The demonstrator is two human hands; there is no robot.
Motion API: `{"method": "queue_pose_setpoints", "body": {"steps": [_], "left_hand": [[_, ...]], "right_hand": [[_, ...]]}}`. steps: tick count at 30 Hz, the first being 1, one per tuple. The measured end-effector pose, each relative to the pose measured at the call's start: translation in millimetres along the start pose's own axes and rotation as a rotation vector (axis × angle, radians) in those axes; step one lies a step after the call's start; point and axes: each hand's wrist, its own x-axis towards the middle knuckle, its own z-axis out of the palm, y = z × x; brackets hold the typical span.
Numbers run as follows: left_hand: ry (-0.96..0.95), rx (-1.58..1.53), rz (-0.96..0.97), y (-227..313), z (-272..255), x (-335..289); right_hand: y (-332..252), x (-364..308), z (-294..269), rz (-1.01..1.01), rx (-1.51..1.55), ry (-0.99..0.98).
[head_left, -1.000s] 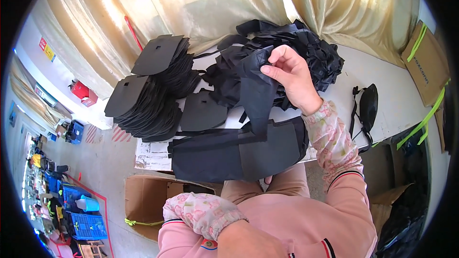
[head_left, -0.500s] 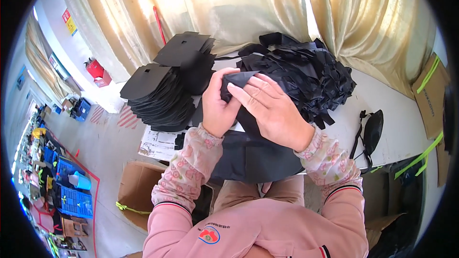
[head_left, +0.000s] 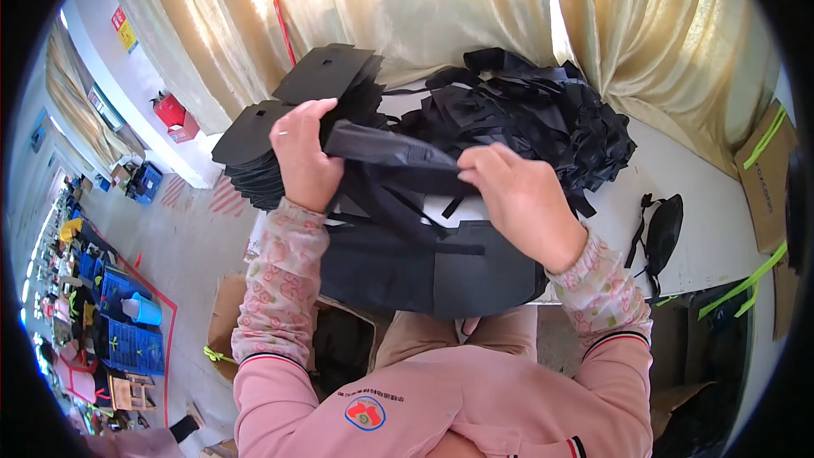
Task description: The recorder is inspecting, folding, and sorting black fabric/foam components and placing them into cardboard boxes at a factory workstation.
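A piece of black fabric (head_left: 394,146) stretches between my hands above the table. My left hand (head_left: 301,153) grips its left end, with thumb and fingers bent around the edge. At the other end, my right hand (head_left: 517,195) pinches the fabric between thumb and fingers. Below them a wide black fabric panel (head_left: 377,267) lies over the table's front edge. On its right half rests a stiff black board (head_left: 487,284) with a dark slot near its upper edge. Black strips hang between the held fabric and the panel; where they attach I cannot tell.
Stacks of black boards (head_left: 326,72) stand at the back left. A large heap of black fabric pieces (head_left: 534,123) covers the back right. A black strapped pouch (head_left: 663,233) lies at the right. Cardboard boxes (head_left: 225,314) flank the table (head_left: 708,246); a pink sleeve (head_left: 140,444) shows lower left.
My hands have moved apart from close together, left hand leftward and right hand slightly right. The black fabric now spans between them, and the slotted board below is uncovered.
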Motion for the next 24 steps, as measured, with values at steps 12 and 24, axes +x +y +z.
{"method": "queue_pose_setpoints", "body": {"steps": [12,24], "left_hand": [[-0.643,-0.233,-0.107,-98,-43,-129],[-1.670,-0.386,-0.550,-147,2,-168]], "right_hand": [[-9,-72,-19,0.208,1.131,-1.180],[121,-177,55,0.615,0.347,-0.898]]}}
